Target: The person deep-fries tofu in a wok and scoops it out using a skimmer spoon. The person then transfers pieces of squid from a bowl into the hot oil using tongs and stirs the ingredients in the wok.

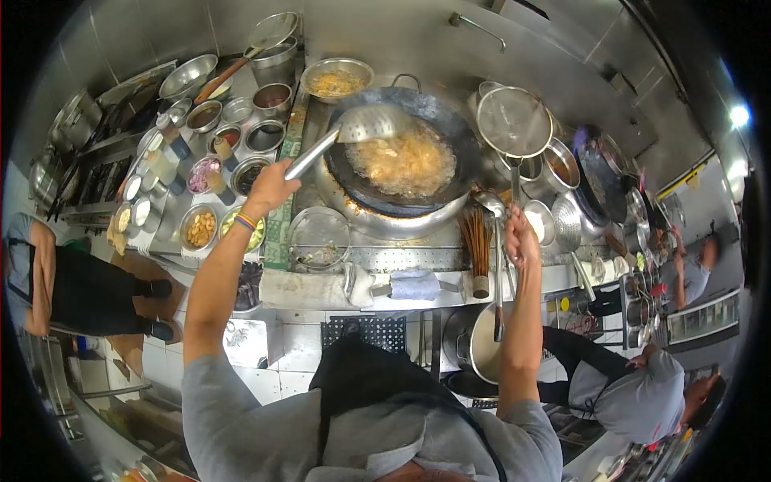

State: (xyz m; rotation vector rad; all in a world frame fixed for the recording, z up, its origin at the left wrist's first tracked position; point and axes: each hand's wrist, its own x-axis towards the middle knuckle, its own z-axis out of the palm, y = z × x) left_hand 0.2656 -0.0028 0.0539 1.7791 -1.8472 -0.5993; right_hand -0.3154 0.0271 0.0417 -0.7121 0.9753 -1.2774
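My left hand is closed round the metal handle of a perforated ladle. The ladle's bowl is over the left part of a black wok, where golden food bubbles in oil. A rainbow band circles my left wrist. To the right of the wok, my right hand grips the handle of a round mesh strainer. The strainer is held flat beside the wok, above metal pots.
Bowls of ingredients and squeeze bottles cover the left counter. A bowl of shredded food sits behind the wok. Brown sticks stand by the front edge. People stand at the left and right.
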